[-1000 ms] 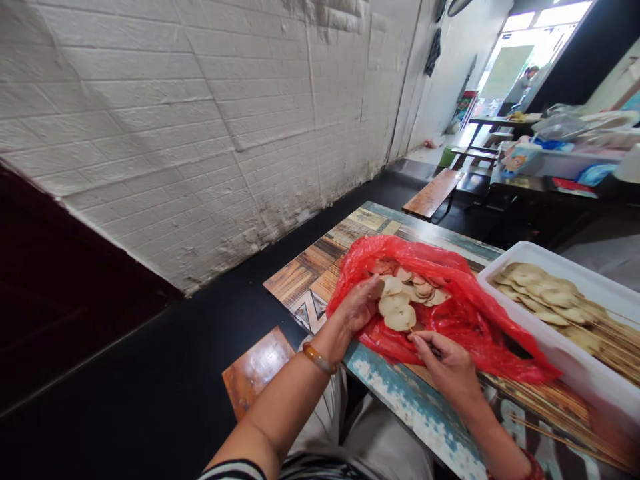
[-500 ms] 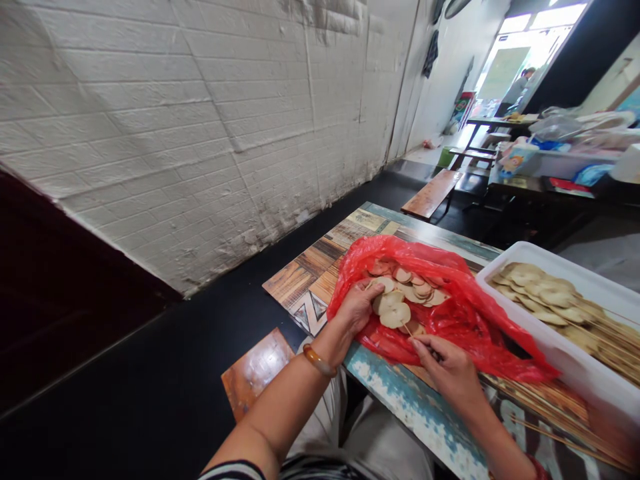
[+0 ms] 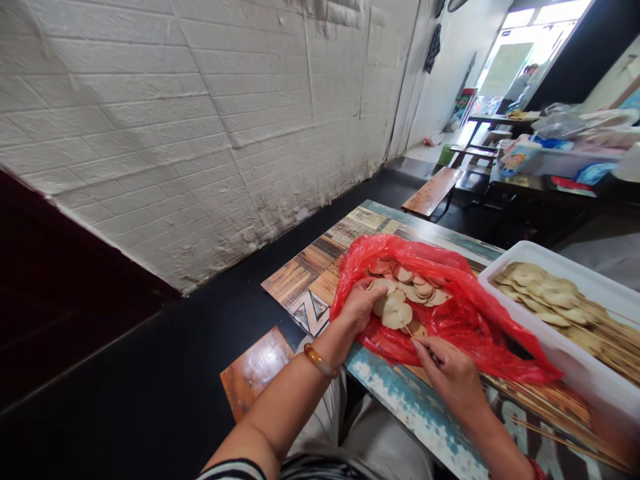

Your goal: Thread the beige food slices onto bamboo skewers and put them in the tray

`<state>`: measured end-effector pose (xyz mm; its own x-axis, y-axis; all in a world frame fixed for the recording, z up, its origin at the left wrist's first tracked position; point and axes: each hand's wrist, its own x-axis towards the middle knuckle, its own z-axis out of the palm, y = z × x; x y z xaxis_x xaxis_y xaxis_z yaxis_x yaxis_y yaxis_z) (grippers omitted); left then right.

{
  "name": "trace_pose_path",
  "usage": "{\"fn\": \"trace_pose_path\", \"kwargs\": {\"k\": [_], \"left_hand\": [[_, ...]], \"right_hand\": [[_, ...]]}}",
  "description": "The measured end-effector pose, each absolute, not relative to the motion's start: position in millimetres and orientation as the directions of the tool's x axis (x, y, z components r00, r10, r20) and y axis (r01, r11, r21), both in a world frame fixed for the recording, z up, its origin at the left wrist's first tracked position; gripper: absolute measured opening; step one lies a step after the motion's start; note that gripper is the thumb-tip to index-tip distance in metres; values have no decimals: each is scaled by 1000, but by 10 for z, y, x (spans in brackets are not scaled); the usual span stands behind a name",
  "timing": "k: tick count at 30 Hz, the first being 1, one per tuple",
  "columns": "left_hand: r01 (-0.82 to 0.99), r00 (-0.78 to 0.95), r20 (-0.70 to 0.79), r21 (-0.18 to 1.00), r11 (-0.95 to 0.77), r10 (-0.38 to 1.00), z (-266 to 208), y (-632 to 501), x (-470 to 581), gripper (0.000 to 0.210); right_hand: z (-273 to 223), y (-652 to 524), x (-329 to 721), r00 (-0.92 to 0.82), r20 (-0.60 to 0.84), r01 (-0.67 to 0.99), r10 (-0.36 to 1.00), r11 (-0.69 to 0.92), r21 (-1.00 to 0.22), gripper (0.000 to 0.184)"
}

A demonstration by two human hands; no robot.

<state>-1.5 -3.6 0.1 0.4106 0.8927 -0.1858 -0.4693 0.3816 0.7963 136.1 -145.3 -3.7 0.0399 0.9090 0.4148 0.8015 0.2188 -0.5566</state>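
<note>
My right hand (image 3: 447, 367) pinches the lower end of a thin wooden skewer (image 3: 409, 329), which points up and to the left. Thin, round, pale slices (image 3: 397, 312) sit at the skewer's upper end, overlapping each other. Between the thumb and fingers of my left hand (image 3: 361, 305) is another pale round slice (image 3: 383, 286), touching those on the skewer. Both hands work over an open red plastic bag (image 3: 463, 320), where more loose slices (image 3: 420, 290) lie in a heap. Part of the left hand's fingers is hidden behind the slice.
To the right stands a white plastic tub (image 3: 523, 252) with skewered slices (image 3: 545, 293) stacked inside. Several bare skewers (image 3: 545, 400) lie on the patterned table (image 3: 320, 257). A wooden stool (image 3: 257, 370) is at the left, a bench (image 3: 433, 192) beyond, and a person (image 3: 520, 87) far off.
Very little differs. The slice in my left hand has shifted slightly against the skewered ones; my right hand keeps its pinch on the skewer.
</note>
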Motion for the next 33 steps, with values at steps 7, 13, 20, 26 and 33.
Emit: {"fn": "trace_pose_path", "kwargs": {"k": [7,13,20,26,33], "left_hand": [[-505,583,-168,692,516,795,126,-85,-106,34],[-448,689,-143,686,573,710,133,-117,-132,39],[-447,688,-196,644,620,699,114,-123,-86,43],[-497,626,-211,634,593,751,117,-138,-17,47],[-520,598,-186,650,554,780,135,-179,6,53]], "right_hand": [[-6,-1432,1362,102,377,767,921,168,-619,27],[17,-1410,1345,184,353,709,917,125,-694,28],[0,-1389,1310,179,371,728,911,131,-673,29],[-46,-1369,1293,120,441,787,889,186,-588,27],[-29,-1365,1263,117,434,793,893,179,-582,27]]}}
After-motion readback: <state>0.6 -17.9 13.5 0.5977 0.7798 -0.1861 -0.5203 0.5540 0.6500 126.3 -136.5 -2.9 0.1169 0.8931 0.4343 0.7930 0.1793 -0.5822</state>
